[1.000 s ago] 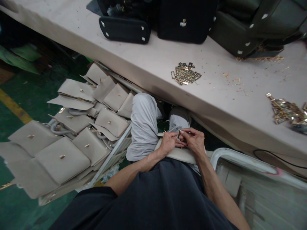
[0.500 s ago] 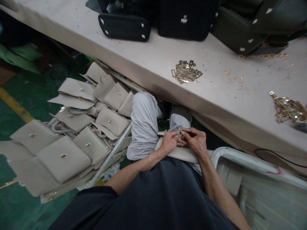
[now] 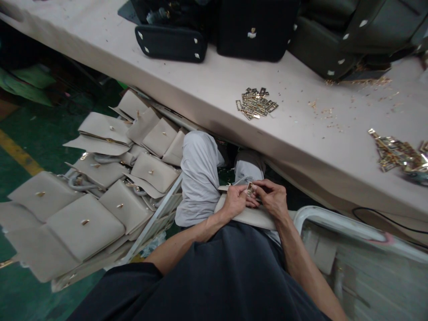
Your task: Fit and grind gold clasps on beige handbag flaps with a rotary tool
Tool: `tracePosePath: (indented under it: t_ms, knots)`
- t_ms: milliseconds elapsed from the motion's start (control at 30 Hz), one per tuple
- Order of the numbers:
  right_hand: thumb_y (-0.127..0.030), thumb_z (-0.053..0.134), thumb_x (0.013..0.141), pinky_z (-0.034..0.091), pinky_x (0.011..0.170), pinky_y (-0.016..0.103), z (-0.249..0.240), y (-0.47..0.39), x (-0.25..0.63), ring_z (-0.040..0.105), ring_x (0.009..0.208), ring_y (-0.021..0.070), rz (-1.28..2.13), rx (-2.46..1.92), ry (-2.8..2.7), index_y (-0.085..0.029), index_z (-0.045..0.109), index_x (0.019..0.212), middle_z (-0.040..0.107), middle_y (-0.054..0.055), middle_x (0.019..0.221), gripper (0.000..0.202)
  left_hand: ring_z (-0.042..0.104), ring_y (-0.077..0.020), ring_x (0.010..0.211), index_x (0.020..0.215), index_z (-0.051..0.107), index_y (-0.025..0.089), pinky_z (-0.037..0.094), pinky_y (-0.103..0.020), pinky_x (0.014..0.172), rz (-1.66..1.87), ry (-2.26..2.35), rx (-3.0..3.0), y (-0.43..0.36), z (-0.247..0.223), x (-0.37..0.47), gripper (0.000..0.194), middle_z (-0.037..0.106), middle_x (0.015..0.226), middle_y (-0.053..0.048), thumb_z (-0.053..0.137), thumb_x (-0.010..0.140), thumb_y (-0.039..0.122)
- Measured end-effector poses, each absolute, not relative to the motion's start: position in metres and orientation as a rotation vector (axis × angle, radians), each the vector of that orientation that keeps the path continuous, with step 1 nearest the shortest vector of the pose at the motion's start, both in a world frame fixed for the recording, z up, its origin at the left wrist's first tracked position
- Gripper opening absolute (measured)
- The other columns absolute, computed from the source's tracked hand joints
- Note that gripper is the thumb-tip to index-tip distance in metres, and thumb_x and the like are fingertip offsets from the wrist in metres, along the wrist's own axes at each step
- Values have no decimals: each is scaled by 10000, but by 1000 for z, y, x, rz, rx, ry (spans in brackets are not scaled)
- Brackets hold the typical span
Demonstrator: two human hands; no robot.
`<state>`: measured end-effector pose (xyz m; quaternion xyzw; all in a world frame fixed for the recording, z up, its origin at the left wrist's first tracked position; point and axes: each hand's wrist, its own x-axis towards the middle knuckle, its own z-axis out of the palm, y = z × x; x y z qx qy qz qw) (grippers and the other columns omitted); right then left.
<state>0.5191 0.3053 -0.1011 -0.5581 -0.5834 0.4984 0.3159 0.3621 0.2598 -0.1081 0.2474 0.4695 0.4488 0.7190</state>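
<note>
Little has moved; left hand and right hand share a pinching grip on a gold frame fitting, seemingly unattached; more fittings lie loose on the tabletop

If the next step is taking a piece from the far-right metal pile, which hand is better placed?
Probably the right hand: it is nearer that pile than the left hand. Both apparently hold a small metal frame.

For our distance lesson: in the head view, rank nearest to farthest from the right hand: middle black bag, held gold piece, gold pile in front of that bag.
1. Held gold piece: between left hand and right hand.
2. Gold pile: ahead, on the table.
3. Middle black bag: beyond the pile.
</note>
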Motion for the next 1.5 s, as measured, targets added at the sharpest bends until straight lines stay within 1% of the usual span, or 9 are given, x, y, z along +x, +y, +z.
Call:
tracePosePath:
  t_ms: [100, 200, 300, 400, 533, 833, 1033, 1233, 1500]
  knots:
    - [-471, 760, 881, 558, 743, 319, -101, 311, 525, 681, 844, 212, 1524, -1363, -1542, -193, 795, 1112, 736, 88, 1000, 364, 754, -206, 618, 990, 684, 89, 621, -256, 573, 966, 1060, 563, 259, -108, 362, 357, 698, 757, -87, 606, 924, 431]
    - [-485, 783, 863, 552, 692, 300, -101, 317, 529, 662, 755, 188, 1718, -1297, -1473, -183, 792, 1076, 715, 66, 886, 370, 752, -217, 606, 925, 667, 94, 623, -267, 564, 939, 1074, 644, 258, -107, 364, 355, 707, 687, -102, 538, 969, 422]
    - [-487, 817, 827, 547, 659, 292, -102, 320, 527, 652, 705, 177, 1738, -1316, -1393, -174, 793, 1024, 716, 63, 859, 371, 759, -218, 638, 1027, 678, 121, 636, -294, 574, 982, 1219, 820, 255, -103, 367, 275, 750, 802, -107, 514, 988, 338]
    - [-486, 825, 812, 533, 640, 278, -100, 322, 523, 640, 703, 171, 1682, -1326, -1408, -168, 802, 990, 722, 68, 870, 365, 761, -229, 739, 1106, 691, 164, 654, -345, 700, 1012, 1463, 1165, 251, -97, 370, 210, 761, 872, -80, 549, 958, 208]
    - [-479, 819, 810, 503, 605, 266, -97, 323, 521, 609, 669, 160, 1639, -1335, -1441, -161, 807, 962, 711, 61, 832, 353, 731, -250, 824, 1067, 692, 162, 622, -400, 857, 951, 1669, 1505, 250, -91, 371, 211, 731, 814, -65, 548, 923, 106]
    - [-479, 778, 853, 486, 598, 280, -102, 320, 526, 602, 675, 170, 1602, -1331, -1484, -165, 808, 987, 710, 70, 869, 344, 700, -281, 875, 1114, 678, 139, 578, -430, 914, 881, 1630, 1500, 253, -92, 376, 258, 721, 879, -117, 477, 954, 121]
    - [-474, 763, 875, 497, 651, 290, -101, 321, 526, 616, 731, 180, 1565, -1302, -1533, -174, 806, 1020, 702, 65, 895, 335, 691, -294, 897, 1098, 677, 152, 560, -448, 937, 895, 1643, 1469, 254, -91, 376, 262, 707, 872, -119, 465, 947, 116]
    - [-432, 744, 906, 503, 806, 321, -88, 331, 536, 625, 891, 203, 1659, -1109, -1749, -204, 788, 1178, 691, 65, 976, 358, 684, -279, 834, 1032, 666, 153, 562, -435, 897, 876, 1647, 1483, 251, -90, 376, 244, 696, 826, -112, 428, 982, 136]
    - [-477, 812, 810, 518, 726, 301, -77, 355, 540, 624, 787, 193, 1958, -1069, -1746, -159, 804, 1028, 701, 68, 916, 386, 692, -267, 798, 1091, 675, 153, 565, -425, 897, 888, 1592, 1474, 248, -89, 376, 257, 715, 818, -96, 439, 988, 150]
